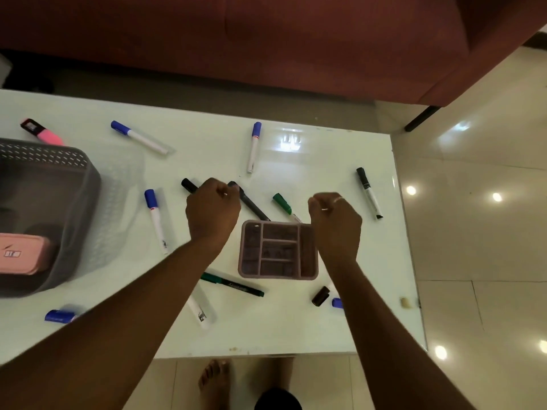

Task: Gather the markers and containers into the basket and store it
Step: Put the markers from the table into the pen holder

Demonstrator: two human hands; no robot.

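Several markers lie scattered on a white glass table (325, 149): blue-capped ones (139, 137) (254, 146) (155, 220), a green one (284, 205), a dark green pen (233, 285), a black-capped one (368, 192) and a pink highlighter (41, 133). A mauve divided container (278, 250) sits mid-table. The grey basket (44, 161) stands at the left with a pink case (23, 253) inside. My left hand (211, 208) is curled over a black marker (189, 185), beside another black marker (250, 204). My right hand (334, 220) is fisted over the container's right edge.
A small dark cylinder (320, 295) and a blue cap (60, 316) lie near the front edge. My left arm crosses a white marker (201, 313). A red sofa (266, 39) runs behind the table. Glossy tiled floor (473, 232) is to the right; bare feet (214, 380) show below.
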